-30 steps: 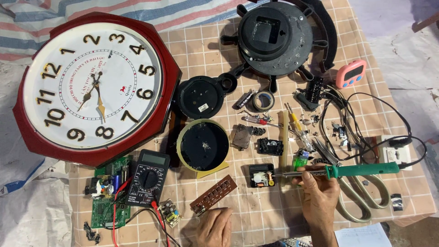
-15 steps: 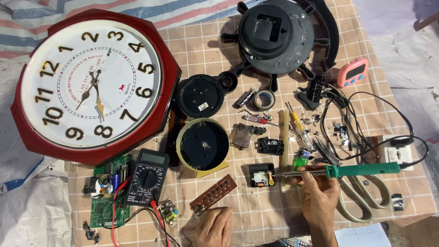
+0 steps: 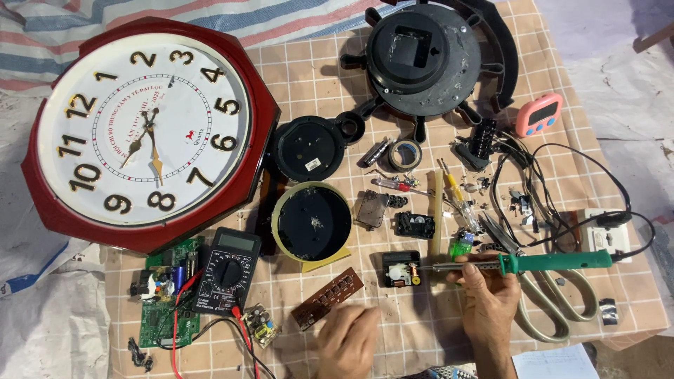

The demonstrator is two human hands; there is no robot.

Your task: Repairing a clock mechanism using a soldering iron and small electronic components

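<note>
Almost nothing has moved over the last second: your right hand [image 3: 488,295] still grips the soldering iron [image 3: 533,264] by its green handle, tip resting at the small clock movement [image 3: 401,270] just left of your fingers. Your left hand [image 3: 349,340] stays flat on the cloth [image 3: 393,330], loosely open, holding nothing, with the brown circuit strip [image 3: 327,298] just beyond it. The scissors [image 3: 562,298] lie under the iron, right of your wrist. So the iron is being held steady at the joint, not repositioned.

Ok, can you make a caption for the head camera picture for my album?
Right hand touches a green-handled soldering iron to a small black clock movement; left hand rests on the checked cloth.
</note>
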